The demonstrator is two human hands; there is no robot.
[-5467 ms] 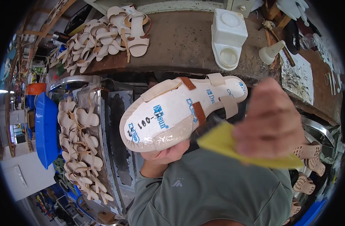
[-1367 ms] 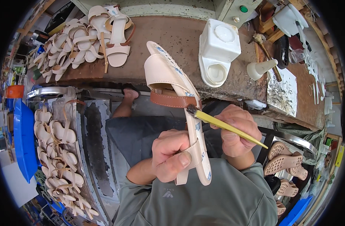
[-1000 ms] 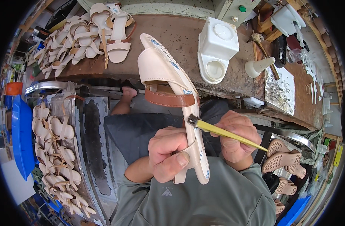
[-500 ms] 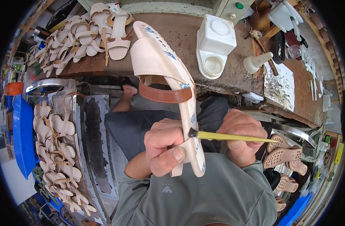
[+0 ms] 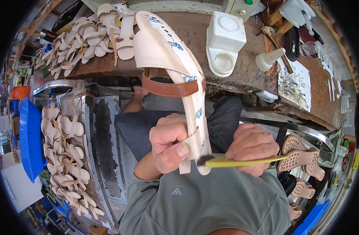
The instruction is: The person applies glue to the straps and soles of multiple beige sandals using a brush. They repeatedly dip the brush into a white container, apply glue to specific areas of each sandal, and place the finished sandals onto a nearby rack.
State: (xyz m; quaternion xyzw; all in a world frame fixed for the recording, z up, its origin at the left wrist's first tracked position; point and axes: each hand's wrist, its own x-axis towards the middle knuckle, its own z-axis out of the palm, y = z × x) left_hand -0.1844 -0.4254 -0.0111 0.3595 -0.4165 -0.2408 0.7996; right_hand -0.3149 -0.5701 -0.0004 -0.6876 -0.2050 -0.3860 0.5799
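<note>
My left hand is closed on the heel part of a cream sandal upper, its thumb pressing the small strap loop. The piece stands upright with its wide toe band at the top. A brown strap crosses its middle, and blue marks run along the sole side. Between the fingers of my right hand is a brush with a flat yellow handle. Its dark bristles touch the piece near its lower rounded end, on the right of my left hand.
Ahead is a worn brown bench with a white plastic glue pot and a cream nozzle cone. Sandal uppers lie heaped at the bench's far left and on a rack to my left. Perforated soles sit at right.
The brush has moved down along the sandal's edge, from beside the strap loop to the lower rounded end. My left hand keeps its hold. The whole view has shifted slightly.
</note>
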